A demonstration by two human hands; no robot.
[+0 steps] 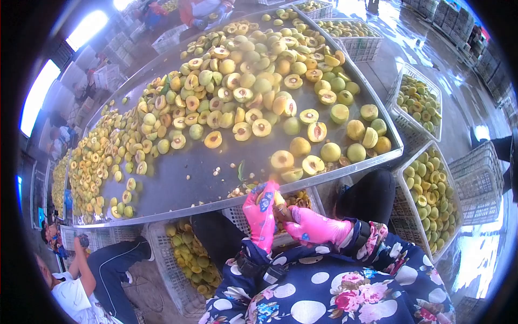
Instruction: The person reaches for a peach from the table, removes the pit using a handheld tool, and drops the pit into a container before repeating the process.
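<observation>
My left hand [261,215], in a pink patterned glove, is raised at the table's near edge, its fingers closed around a piece of yellow peach [278,198]. Just to its right, my right hand [318,224], also in a pink glove, is closed, with its fingertips close to the peach piece. A small brownish thing shows between the two hands; its kind is hard to make out. Below them stands a crate of peach scraps [300,201], partly hidden by the hands. On the metal table [226,162] ahead lies a large heap of halved yellow-green peaches [237,92].
Crates of peaches stand at my right [431,200], farther right [418,102] and at my left [191,259]. A raised metal rim [372,160] borders the table. A seated person [97,275] is at lower left. Small pits and a green leaf [240,171] lie near the front edge.
</observation>
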